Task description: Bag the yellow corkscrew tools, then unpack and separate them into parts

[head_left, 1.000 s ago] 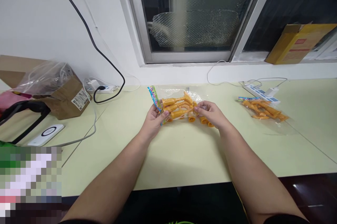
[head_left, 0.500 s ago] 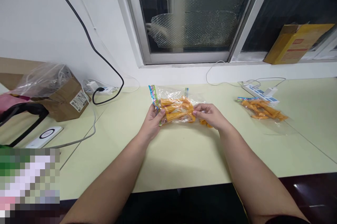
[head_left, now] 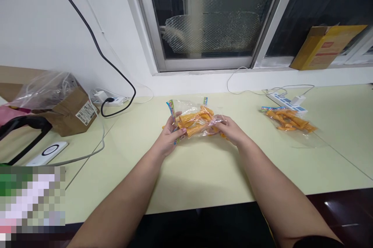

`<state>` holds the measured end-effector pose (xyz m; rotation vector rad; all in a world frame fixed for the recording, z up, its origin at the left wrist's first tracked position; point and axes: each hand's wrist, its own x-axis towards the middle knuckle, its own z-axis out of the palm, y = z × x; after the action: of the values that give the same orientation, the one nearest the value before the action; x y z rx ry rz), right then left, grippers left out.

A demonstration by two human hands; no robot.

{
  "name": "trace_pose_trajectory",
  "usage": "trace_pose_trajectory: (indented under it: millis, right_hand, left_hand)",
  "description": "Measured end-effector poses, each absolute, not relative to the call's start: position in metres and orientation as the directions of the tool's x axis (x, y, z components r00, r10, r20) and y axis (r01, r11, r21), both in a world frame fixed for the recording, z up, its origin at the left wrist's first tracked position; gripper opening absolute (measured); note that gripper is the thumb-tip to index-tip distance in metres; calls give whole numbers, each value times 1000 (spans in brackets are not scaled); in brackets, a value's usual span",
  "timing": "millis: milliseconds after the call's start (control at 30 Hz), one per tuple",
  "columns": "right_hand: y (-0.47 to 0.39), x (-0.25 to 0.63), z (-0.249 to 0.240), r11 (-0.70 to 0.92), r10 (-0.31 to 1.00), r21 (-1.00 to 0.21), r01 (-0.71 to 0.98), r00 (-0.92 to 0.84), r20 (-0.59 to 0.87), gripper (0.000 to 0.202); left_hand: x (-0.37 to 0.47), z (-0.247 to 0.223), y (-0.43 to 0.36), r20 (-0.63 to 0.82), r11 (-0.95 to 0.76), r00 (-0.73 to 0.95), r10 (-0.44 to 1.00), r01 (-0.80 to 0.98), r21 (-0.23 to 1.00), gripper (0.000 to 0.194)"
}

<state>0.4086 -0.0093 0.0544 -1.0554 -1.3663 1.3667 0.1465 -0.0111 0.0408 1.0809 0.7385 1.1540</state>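
Observation:
Between my hands is a clear plastic bag with a colourful printed header, holding several orange horn-shaped plastic pieces. My left hand grips its left end, thumb on top near the header. Fingers of my right hand are closed on the right end of the clear film. More orange pieces show partly behind and below the held bag, largely hidden by it and my hands. A similar bag of orange pieces lies on the table to the right, apart from both hands.
Behind the right bag lies a white power strip with plugs and cables. At left stand an open cardboard box, a second power strip and a white charging pad. A yellow carton leans on the windowsill.
The bag's contents have shifted and tilted between my hands. My left thumb now lies further over the bag, and the film at my right fingers is more bunched.

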Motion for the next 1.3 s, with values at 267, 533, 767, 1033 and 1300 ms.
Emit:
trace_pose_trajectory:
  millis: [267,533,767,1033,1300]
  right_hand:
    - [-8,403,49,60,961,-998,-29,-267,65,37]
    - [-12,401,52,84,951,-996,-34,-296,90,29]
    - [-12,398,54,98,953,-992,-84,-279,117,37]
    - [-11,397,50,188,963,-971,148,-220,153,38]
    - [-18,415,72,44,970,-998,34,-241,35,27]
  left_hand:
    - [146,37,-12,186,-121,345,920,-203,972,69]
    - [148,34,-10,204,-126,297,933,-261,957,62]
    - [160,40,-18,86,14,245,966,-381,924,57]
    - [164,49,-20,-28,150,256,966,-470,870,62]
    - [160,52,-15,-32,94,128,991,-511,854,54]
